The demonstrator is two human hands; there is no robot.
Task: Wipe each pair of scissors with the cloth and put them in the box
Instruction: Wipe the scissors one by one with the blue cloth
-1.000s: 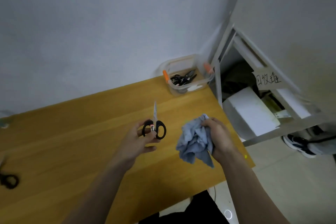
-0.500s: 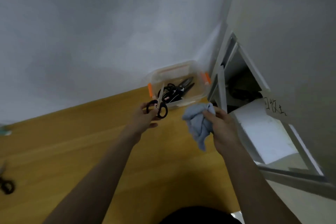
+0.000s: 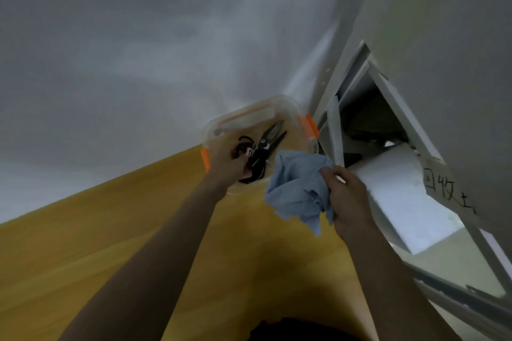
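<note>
Scissors (image 3: 256,159): black handles, in the clear box (image 3: 288,108), tangled in a dark pile with at least one more pair, whose blades point up-right toward the far corner. Can't separate the pairs cleanly, too blurred.

My left hand (image 3: 231,165) is inside the box, over its near-left rim, fingers curled down onto the black handles. Looks like I'm gripping them, but the fingertips are hidden, so I can't tell how tight or if they're free.

Box sits at the far right corner of the wooden table (image 3: 110,230), against the wall, lid off, orange latches (image 3: 309,126) on the left and right sides.

My right hand (image 3: 347,196) is bunched round the blue cloth (image 3: 297,188), thumb on top, holding it in the air just right of the box. Loose folds hang below the fist and cover the box's near-right corner.

Right of the table: a white shelf frame (image 3: 335,133), a white block (image 3: 401,196) inside it, and a handwritten label (image 3: 446,188).
</note>
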